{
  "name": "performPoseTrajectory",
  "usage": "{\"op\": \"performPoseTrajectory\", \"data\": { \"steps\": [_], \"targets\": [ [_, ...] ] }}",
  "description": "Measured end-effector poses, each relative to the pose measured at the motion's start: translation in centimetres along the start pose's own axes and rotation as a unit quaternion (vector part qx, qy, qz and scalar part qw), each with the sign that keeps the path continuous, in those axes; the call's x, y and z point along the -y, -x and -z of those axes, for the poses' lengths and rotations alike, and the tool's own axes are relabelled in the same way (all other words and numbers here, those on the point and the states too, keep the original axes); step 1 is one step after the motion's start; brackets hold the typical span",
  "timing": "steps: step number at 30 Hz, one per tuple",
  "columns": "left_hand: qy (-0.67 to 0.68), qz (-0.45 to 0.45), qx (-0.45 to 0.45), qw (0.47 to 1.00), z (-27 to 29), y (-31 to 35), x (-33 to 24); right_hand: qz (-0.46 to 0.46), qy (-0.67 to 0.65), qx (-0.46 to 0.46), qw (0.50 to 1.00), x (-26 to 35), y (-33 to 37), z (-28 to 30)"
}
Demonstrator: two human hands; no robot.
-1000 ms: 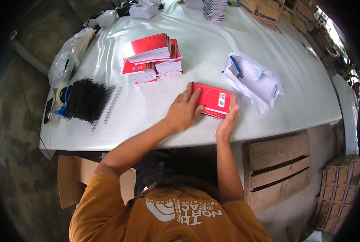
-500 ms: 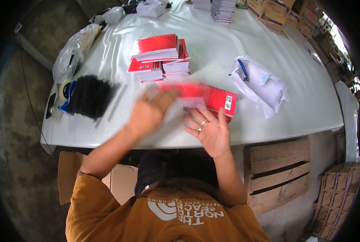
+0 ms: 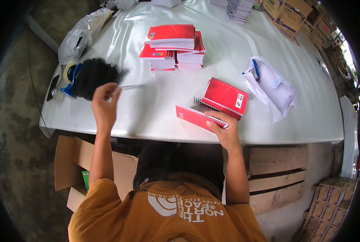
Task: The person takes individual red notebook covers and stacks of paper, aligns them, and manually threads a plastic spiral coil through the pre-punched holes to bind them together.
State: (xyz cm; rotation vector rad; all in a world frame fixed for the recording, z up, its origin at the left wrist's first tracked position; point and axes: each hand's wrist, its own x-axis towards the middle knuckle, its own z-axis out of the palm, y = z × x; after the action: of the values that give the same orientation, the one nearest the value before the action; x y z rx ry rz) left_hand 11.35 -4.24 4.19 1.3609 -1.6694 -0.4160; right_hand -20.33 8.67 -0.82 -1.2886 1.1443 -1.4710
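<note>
My right hand (image 3: 227, 131) grips a thin red-covered notebook (image 3: 194, 117), tilted with its punched edge up, the thumb across its end. Pinched in the fingers of my left hand (image 3: 105, 99) is a thin wire spiral coil (image 3: 132, 86), sticking out to the right. Beside that hand lies a heap of black spiral coils (image 3: 95, 76). Just beyond the right hand, several coil-bound red notebooks (image 3: 224, 94) are piled, their spirals showing at the edges. Farther back stand stacks of red notebooks (image 3: 170, 34) with white page edges and no coils visible.
A blue tape dispenser (image 3: 69, 82) sits at the left, near a clear plastic bag (image 3: 81, 36). Blue-handled pliers (image 3: 256, 70) rest on crumpled white wrapping (image 3: 274, 90) at the right. Cartons (image 3: 289, 16) stand far right; an open cardboard box (image 3: 69, 161) is below the table's left front.
My left hand has moved left from the notebooks to the coil heap and now pinches a coil. My right hand, open before, has closed on a red notebook. The view has shifted slightly.
</note>
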Motion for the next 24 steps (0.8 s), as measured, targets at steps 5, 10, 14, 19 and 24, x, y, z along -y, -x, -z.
{"op": "performPoseTrajectory", "data": {
  "steps": [5, 10, 14, 19, 24],
  "targets": [
    [0.246, -0.011, -0.026, 0.969, -2.7, 0.5, -4.5, 0.003, -0.021, -0.027, 0.999, -0.4, 0.0, -0.7],
    [0.178, 0.109, 0.408, 0.889, -6.6, 6.4, -6.7, -0.001, -0.015, 0.006, 1.0, -0.7, 0.1, -0.9],
    [0.103, 0.044, 0.362, 0.925, -6.6, 5.8, -6.4, 0.006, 0.004, -0.001, 1.0, -1.0, 0.2, -1.0],
    [0.019, -0.056, 0.355, 0.933, -6.8, 3.5, -5.5, 0.014, 0.021, -0.008, 1.0, -1.1, 0.3, -1.3],
    [0.057, -0.001, 0.378, 0.924, -6.8, 2.2, -5.2, 0.032, 0.038, 0.0, 0.999, -0.8, 0.4, -1.4]
  ]
}}
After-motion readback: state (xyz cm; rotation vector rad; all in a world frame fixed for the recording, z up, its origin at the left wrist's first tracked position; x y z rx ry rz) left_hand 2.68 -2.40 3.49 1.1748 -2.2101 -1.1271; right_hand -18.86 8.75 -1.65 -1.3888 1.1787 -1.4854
